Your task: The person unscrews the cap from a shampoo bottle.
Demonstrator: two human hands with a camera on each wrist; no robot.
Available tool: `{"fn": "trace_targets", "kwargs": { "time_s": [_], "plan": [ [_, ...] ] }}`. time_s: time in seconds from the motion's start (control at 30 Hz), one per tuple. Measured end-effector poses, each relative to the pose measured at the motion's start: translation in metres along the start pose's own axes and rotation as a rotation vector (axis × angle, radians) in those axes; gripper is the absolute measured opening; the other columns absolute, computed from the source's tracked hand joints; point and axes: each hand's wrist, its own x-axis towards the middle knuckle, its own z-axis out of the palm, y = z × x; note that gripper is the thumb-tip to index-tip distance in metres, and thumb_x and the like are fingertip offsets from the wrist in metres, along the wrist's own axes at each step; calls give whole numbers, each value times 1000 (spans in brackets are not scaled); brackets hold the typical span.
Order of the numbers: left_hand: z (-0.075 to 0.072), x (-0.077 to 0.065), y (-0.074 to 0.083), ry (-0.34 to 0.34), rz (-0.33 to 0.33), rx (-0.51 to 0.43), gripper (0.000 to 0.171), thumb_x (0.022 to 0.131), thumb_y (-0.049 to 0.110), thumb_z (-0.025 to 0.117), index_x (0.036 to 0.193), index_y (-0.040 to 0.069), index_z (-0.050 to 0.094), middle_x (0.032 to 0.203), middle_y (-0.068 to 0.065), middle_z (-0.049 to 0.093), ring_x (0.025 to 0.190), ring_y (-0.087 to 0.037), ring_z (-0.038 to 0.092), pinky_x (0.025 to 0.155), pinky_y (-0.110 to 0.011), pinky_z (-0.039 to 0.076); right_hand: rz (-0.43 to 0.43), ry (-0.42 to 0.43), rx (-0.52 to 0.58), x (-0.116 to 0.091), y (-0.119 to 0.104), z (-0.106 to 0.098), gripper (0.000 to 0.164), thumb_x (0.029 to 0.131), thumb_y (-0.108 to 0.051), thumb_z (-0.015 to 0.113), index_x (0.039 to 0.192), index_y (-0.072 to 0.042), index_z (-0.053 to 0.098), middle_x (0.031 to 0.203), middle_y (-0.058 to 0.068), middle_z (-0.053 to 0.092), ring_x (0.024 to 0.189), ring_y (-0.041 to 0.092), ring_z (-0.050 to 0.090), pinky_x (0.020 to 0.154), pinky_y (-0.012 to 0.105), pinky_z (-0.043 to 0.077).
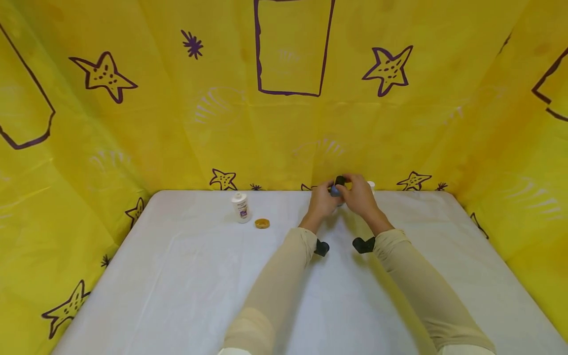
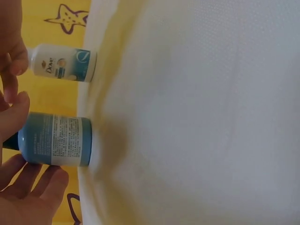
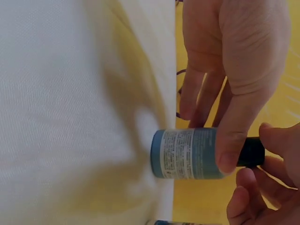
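Near the far edge of the table, my left hand [image 1: 324, 199] grips a small blue bottle [image 3: 183, 153] with a printed white label. Its thumb lies along one side and the fingers along the other. My right hand [image 1: 360, 197] pinches the bottle's black cap [image 3: 251, 152] between thumb and fingers; the cap still sits at the bottle's neck. The bottle stands upright with its base at the tabletop. Beside it, a white and teal Dove bottle [image 2: 63, 63] stands near my right hand, mostly hidden behind that hand in the head view.
Farther left on the white-covered table [image 1: 186, 276] stand a white bottle [image 1: 241, 209] with a label and a low round golden-brown object [image 1: 262, 224]. A yellow curtain [image 1: 275, 133] with purple starfish drawings hangs behind and at both sides.
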Motion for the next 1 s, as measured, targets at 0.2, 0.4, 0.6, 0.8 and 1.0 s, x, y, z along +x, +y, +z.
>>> {"fn": "trace_targets", "kwargs": {
  "time_s": [0.2,0.4,0.6,0.8,1.0],
  "plan": [
    [-2,-5,-4,21,-24,0,56,86,20,83,135,2,62,131,-16,69,119,-28,67,104,-39,55,43,-8,27,-3,-2,3,48,103,-25,61,135,9,50,131,31,60,119,46,59,100,55,49],
    [-3,-7,-7,22,-35,38,54,86,21,84,132,2,63,128,-15,70,116,-27,67,104,-38,55,53,-16,46,-6,-3,6,44,102,-27,63,130,6,51,125,30,63,112,45,62,95,54,51],
    [-7,-9,-9,24,-46,68,53,86,22,83,131,3,64,128,-14,70,117,-27,67,103,-38,55,2,-26,-13,-3,-7,11,42,103,-25,61,133,5,61,126,26,68,118,44,63,100,55,50],
    [-11,-12,-10,1,-34,77,52,86,23,83,130,4,65,127,-13,71,115,-26,68,101,-37,56,-39,-9,-49,-6,-11,11,37,104,-24,60,127,4,67,120,25,71,110,42,66,94,54,53],
    [-18,-17,-3,-25,27,94,53,87,29,83,130,6,65,125,-11,72,110,-24,70,96,-36,58,-64,8,-31,-12,-19,3,34,105,-24,57,124,3,68,116,25,71,99,40,67,84,52,54]
  ]
}}
